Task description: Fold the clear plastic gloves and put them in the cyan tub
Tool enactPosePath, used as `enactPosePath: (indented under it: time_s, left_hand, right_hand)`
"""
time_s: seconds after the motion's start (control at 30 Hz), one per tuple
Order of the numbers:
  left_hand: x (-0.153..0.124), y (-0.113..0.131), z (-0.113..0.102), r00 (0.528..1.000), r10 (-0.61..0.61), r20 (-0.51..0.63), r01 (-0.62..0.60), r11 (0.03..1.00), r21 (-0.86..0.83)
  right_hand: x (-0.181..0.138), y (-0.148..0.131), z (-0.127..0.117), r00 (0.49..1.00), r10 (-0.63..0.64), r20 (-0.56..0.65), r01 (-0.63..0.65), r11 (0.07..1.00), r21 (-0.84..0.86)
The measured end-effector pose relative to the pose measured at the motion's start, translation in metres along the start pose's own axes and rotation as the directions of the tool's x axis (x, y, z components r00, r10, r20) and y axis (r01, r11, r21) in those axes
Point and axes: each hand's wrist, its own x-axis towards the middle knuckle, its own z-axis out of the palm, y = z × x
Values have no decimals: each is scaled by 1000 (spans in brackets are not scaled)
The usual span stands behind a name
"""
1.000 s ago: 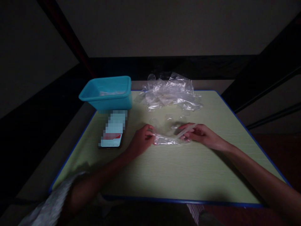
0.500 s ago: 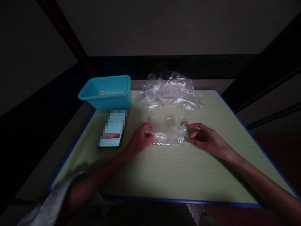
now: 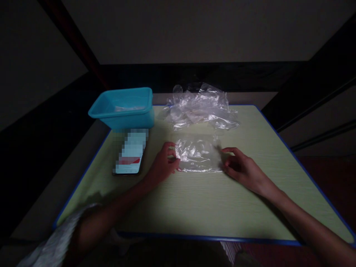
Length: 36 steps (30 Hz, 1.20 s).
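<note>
A clear disposable plastic glove (image 3: 197,154), folded into a flat rectangle, lies on the table between my hands. My left hand (image 3: 165,161) is at its left edge, fingers curved and apart, with the fingertips touching the plastic. Close by the right edge is my right hand (image 3: 241,167), its thumb and index finger spread with a gap between them. Whether its other fingertips touch the plastic is hard to tell. Behind the folded glove lies a loose, crumpled pile of clear plastic gloves (image 3: 200,107).
A blue plastic basket (image 3: 125,116) stands at the back left with some clear plastic inside. In front of it lies a phone (image 3: 132,152) with a lit screen. The pale table (image 3: 205,207) has a blue edge; a wall rises behind it.
The folded glove looks flatter and smoother, its bunched upper part now lying down. My left hand has shifted slightly left and its fingers have spread. My right hand has barely moved.
</note>
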Motion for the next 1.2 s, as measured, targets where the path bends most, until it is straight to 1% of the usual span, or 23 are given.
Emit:
enactPosePath:
  time_s: [0.13,0.37,0.53,0.63,0.8,1.0,1.07,1.1,1.13,1.17,1.2]
  left_hand:
    - [-1,1,0,1000,14,-18,-15,1000,-25]
    - [-3,-2,-2,998,44,-38,-47,995,-85]
    - [-8,0,-3,994,97,-59,-99,995,-26]
    - [-9,1,-4,992,121,-41,-121,993,2]
    - [-6,-1,-3,993,116,5,-116,993,4]
    - [-1,-6,-1,992,124,13,-124,992,10]
    - [-1,-9,-1,986,167,-20,-166,984,63]
    - [-1,-10,-1,976,211,-57,-204,972,116]
    - [-2,-11,-2,957,273,-101,-252,950,183]
    - [-4,-12,-2,928,349,-133,-307,915,261]
    - [-7,-12,-3,891,433,-138,-368,865,340]
  right_hand:
    - [-2,-3,3,1000,-16,-11,15,996,-87]
    - [-5,-2,7,998,-55,-31,49,984,-173]
    - [-7,-5,7,998,-49,-40,39,973,-227]
    - [-7,-7,8,998,-52,-40,40,965,-258]
    - [-5,-7,8,998,-50,-37,38,962,-270]
    - [-6,-5,8,998,-55,-35,44,964,-264]
    - [-7,-4,9,997,-62,-39,48,960,-277]
    - [-7,-4,9,997,-66,-46,50,955,-291]
    - [-8,-4,9,995,-80,-59,58,948,-312]
    - [-8,-5,9,990,-113,-78,80,937,-340]
    - [-9,-5,10,981,-169,-96,122,920,-372]
